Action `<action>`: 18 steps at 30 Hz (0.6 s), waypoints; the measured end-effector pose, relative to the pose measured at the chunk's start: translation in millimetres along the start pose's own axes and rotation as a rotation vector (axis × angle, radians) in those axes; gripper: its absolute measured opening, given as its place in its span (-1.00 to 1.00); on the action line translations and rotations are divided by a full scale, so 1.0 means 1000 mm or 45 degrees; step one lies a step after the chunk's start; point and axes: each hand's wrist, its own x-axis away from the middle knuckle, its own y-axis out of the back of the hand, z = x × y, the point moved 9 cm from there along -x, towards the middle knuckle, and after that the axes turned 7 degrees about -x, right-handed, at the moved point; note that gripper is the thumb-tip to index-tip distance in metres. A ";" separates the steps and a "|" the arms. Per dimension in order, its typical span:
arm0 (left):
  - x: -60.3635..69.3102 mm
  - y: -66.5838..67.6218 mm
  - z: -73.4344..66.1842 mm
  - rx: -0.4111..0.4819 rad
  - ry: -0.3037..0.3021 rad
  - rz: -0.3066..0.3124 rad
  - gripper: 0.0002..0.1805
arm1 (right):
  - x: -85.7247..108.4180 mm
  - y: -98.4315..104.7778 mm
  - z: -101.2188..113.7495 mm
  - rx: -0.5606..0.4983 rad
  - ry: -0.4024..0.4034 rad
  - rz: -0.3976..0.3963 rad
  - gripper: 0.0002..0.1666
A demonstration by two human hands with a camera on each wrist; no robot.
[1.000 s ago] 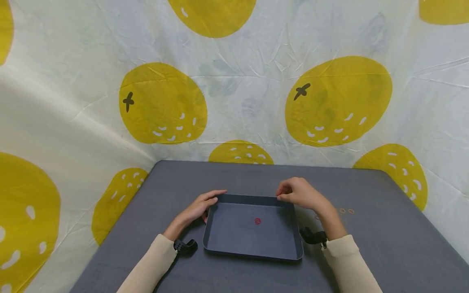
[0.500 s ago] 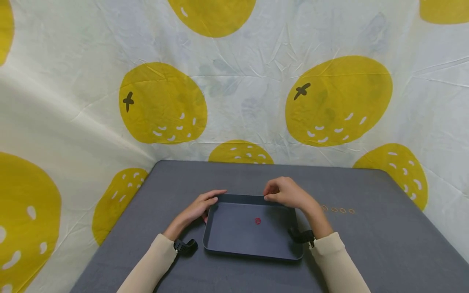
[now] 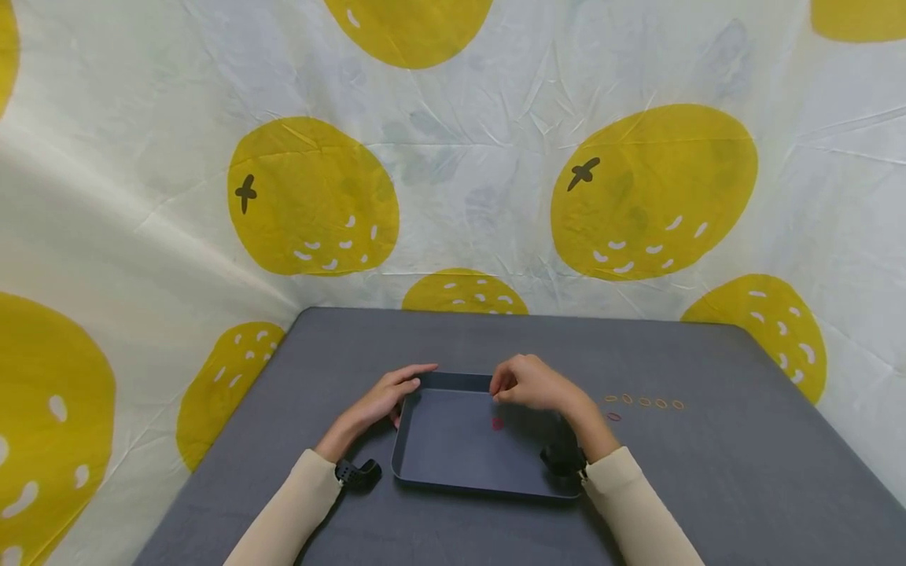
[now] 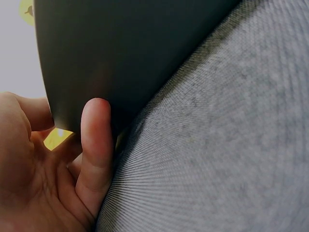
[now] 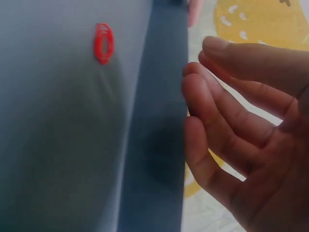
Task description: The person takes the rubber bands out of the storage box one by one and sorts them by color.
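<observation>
A dark grey rectangular tray (image 3: 453, 464) lies on the table in the head view. Small red rubber bands (image 5: 104, 43) sit together on its floor. My left hand (image 3: 378, 401) rests against the tray's left side, near the far corner; in the left wrist view its fingers touch the outer wall. Over the far part of the tray hovers my right hand (image 3: 532, 384), thumb and index fingertips brought together. The right wrist view shows nothing between those tips, and whether they pinch a thin band cannot be seen.
Right of the tray, several yellow-orange rubber bands (image 3: 645, 402) form a row on the grey table (image 3: 743, 472). One red rubber band (image 3: 613, 417) lies just in front of them. A white curtain (image 3: 481, 181) with yellow fruit prints hangs behind.
My right hand has moved left from the tray's far right corner, then lowered over the tray. More of the bands on the right have come into view. My left hand stays put.
</observation>
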 end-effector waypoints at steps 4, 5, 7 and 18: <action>0.000 0.000 0.000 0.001 -0.007 0.001 -0.52 | -0.003 -0.011 -0.005 -0.006 -0.018 0.083 -0.93; 0.000 0.000 0.000 0.001 -0.008 0.001 -0.52 | -0.003 -0.013 -0.007 -0.002 -0.020 0.097 -0.93; -0.001 0.000 0.000 -0.005 -0.008 -0.003 -0.53 | -0.003 -0.016 -0.009 0.006 -0.026 0.118 -0.92; -0.001 0.000 0.000 -0.002 -0.018 0.000 -0.53 | -0.003 -0.028 -0.019 0.011 -0.077 0.151 -0.91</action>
